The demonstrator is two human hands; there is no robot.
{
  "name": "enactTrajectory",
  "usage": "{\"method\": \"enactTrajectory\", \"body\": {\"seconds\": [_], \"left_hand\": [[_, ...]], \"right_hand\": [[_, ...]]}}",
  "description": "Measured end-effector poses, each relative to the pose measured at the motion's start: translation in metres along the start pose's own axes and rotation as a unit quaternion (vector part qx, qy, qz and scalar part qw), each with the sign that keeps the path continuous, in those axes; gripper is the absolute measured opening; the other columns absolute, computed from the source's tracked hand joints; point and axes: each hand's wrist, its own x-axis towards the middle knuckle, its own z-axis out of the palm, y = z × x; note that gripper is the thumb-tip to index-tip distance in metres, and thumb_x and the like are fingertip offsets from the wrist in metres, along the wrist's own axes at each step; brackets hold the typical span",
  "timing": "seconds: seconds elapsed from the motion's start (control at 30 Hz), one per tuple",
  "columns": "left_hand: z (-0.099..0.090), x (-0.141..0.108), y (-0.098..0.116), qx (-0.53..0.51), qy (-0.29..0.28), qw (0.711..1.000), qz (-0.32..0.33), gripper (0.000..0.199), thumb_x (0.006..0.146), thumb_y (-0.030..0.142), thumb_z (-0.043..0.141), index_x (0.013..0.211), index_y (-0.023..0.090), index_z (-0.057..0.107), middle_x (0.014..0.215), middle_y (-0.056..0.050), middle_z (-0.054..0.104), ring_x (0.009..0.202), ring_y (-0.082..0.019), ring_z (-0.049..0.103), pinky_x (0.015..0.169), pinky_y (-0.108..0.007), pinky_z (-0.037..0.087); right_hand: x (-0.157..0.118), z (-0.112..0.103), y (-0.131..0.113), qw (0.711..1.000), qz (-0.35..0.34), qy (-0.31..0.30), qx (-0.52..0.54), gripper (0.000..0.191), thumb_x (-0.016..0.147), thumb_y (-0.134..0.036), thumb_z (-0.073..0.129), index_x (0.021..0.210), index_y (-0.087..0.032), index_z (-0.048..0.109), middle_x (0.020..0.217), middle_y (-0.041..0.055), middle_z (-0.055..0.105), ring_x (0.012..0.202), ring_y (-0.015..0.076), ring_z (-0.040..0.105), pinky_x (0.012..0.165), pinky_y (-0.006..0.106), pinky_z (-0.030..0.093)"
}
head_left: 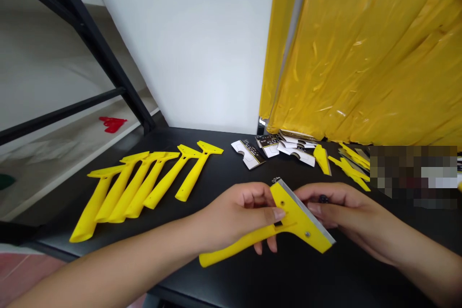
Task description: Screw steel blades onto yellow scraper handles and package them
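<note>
A yellow scraper [299,224] with a metal blade [306,211] along its head is in my left hand [249,211]. My left thumb presses on the head's flat face, and the handle runs out below my palm. One screw [307,234] shows in the head near its lower end; the upper hole looks dark. Close behind the blade is my right hand [342,209], its thumb and fingers curled together. A small dark object [324,198] shows between those fingers; whether they grip it is unclear. Tiny metal pieces [276,180] appear just past the head's upper corner.
Several yellow scraper handles [155,178] lie in a row on the black table [224,279], to the left. Black-and-white cards [249,154] are piled at the back. Yellow head plates [350,166] lie at right. A black-framed shelf [119,82] stands at left.
</note>
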Motion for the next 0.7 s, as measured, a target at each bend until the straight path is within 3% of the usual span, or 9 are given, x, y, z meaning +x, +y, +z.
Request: {"method": "enactTrajectory", "body": {"seconds": [0.17,0.27,0.37,0.57,0.7], "left_hand": [[0.000,0.002,-0.003,-0.034,-0.009,0.999,0.019,0.034,0.094,0.036,0.080,0.118,0.023,0.059,0.118,-0.007,0.069,0.066,-0.013,0.074,0.051,-0.020,0.054],[0.001,0.002,-0.003,-0.031,-0.005,0.999,0.025,0.038,0.094,0.036,0.080,0.124,0.024,0.060,0.121,-0.008,0.068,0.066,-0.013,0.075,0.051,-0.020,0.054],[0.002,0.003,-0.004,-0.021,0.009,0.999,0.029,0.031,0.094,0.038,0.080,0.114,0.021,0.065,0.112,-0.008,0.071,0.069,-0.014,0.076,0.051,-0.019,0.054],[-0.003,0.008,-0.005,-0.056,0.059,0.995,0.052,0.029,0.092,0.038,0.081,0.106,0.018,0.066,0.101,-0.007,0.074,0.072,-0.017,0.076,0.051,-0.020,0.055],[-0.013,0.013,-0.002,-0.076,0.116,0.987,0.080,0.027,0.094,0.039,0.080,0.103,0.017,0.065,0.095,-0.006,0.074,0.072,-0.017,0.076,0.052,-0.020,0.057]], "right_hand": [[0.000,0.000,-0.002,0.999,0.000,-0.041,-0.009,0.033,0.095,-0.046,0.077,0.124,-0.031,0.082,0.111,0.0066,0.081,0.100,0.0241,0.074,0.088,0.037,0.058],[0.000,0.001,-0.003,0.999,-0.007,-0.050,-0.018,0.032,0.096,-0.044,0.076,0.125,-0.031,0.082,0.109,0.0054,0.080,0.096,0.0220,0.072,0.084,0.034,0.057],[-0.001,0.002,-0.001,0.999,-0.002,-0.039,-0.025,0.034,0.095,-0.047,0.076,0.125,-0.031,0.081,0.107,0.0052,0.079,0.089,0.0199,0.069,0.076,0.031,0.053],[0.004,0.002,0.001,0.999,0.015,0.043,-0.022,0.048,0.091,-0.060,0.077,0.127,-0.028,0.079,0.110,0.0091,0.076,0.086,0.0209,0.065,0.071,0.032,0.051],[0.010,-0.005,-0.003,0.980,-0.105,0.143,-0.091,0.043,0.099,-0.061,0.065,0.118,-0.025,0.080,0.096,0.0072,0.071,0.075,0.0189,0.058,0.066,0.033,0.050]]}}
